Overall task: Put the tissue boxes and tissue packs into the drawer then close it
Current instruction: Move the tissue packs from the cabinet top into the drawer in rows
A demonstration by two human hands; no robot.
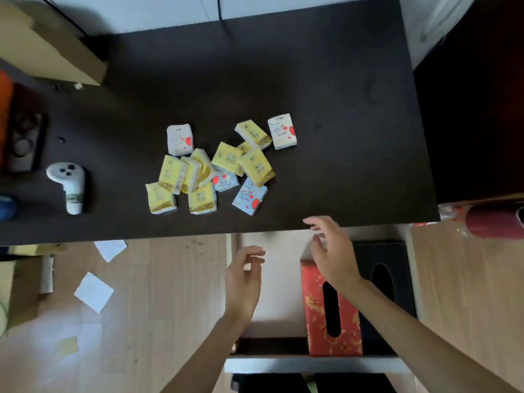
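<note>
Several small tissue packs [215,165], yellow ones and white ones with red hearts, lie in a loose pile on the dark table [340,123]. Below the table's front edge a white drawer [312,364] stands pulled out. A red patterned tissue box [314,313] and a black tissue box [397,268] lie side by side in its right half. My left hand [243,282] hovers open over the drawer's bare left half. Above the red box, near the table edge, my right hand [331,251] is open with fingers spread. Neither hand holds anything.
A white handheld controller [68,185] lies at the table's left. A cardboard box [51,43] stands at the back left, and a dark tray [25,140] sits at the left edge. Paper squares [93,292] litter the wooden floor. A red cylinder [496,219] is at the right.
</note>
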